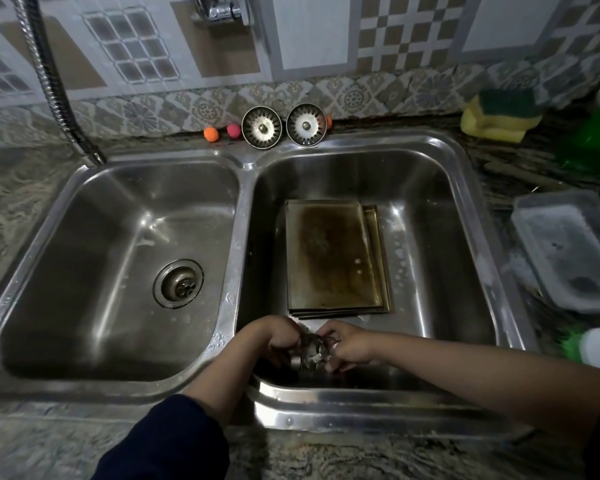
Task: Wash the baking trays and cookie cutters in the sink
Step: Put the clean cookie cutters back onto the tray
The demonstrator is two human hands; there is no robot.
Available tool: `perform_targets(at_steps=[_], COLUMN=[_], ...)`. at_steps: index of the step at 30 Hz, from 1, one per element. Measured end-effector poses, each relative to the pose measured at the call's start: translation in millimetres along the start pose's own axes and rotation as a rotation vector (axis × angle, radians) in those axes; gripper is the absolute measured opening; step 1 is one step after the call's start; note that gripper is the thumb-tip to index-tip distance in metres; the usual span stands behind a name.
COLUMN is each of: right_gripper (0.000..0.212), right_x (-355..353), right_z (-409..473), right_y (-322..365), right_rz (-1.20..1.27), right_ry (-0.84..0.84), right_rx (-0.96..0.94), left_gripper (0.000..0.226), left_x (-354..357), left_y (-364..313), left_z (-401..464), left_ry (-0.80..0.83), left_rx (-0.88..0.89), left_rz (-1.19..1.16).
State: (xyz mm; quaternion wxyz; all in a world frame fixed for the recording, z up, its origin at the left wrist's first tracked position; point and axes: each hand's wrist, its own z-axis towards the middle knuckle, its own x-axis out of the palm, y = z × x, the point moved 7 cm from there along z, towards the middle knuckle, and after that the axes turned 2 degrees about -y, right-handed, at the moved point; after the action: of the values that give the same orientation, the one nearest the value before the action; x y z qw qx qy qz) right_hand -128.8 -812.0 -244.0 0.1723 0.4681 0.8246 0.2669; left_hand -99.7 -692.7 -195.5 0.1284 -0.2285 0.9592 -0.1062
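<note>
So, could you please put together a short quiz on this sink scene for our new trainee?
1. True or false: the trays lie in the left basin.
2. What do the left hand and right hand hold?
3. Where are the strainers? A) in the drains B) on the ledge behind the sink C) on the trays

Key: 1. False, the right basin. 2. Cookie cutters. 3. B.
</note>
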Motion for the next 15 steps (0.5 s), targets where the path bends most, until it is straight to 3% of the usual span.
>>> perform_targets(at_steps=[2, 9, 15], right_gripper=[0.058, 0.053, 0.047], right_x=[-3.7, -35.0, -88.1], right_z=[-7.0, -46.3, -58.9], right_y=[1.6, 33.5, 69.3], right_rz=[0.039, 0.216, 0.247], right_ry=[0.010, 0.090, -0.052], right_rx=[0.006, -0.075, -0.189], left_gripper=[0.033, 0.037, 0.038], left_x=[0.1, -24.6, -58.7], left_y=[-2.6, -14.7, -61.2], left_z=[-5.2, -32.7, -46.8], left_ry=[-0.016, -0.111, -0.227], left_rx=[0.049, 0.201, 0.406], left_rz=[-0.134, -0.276, -0.391])
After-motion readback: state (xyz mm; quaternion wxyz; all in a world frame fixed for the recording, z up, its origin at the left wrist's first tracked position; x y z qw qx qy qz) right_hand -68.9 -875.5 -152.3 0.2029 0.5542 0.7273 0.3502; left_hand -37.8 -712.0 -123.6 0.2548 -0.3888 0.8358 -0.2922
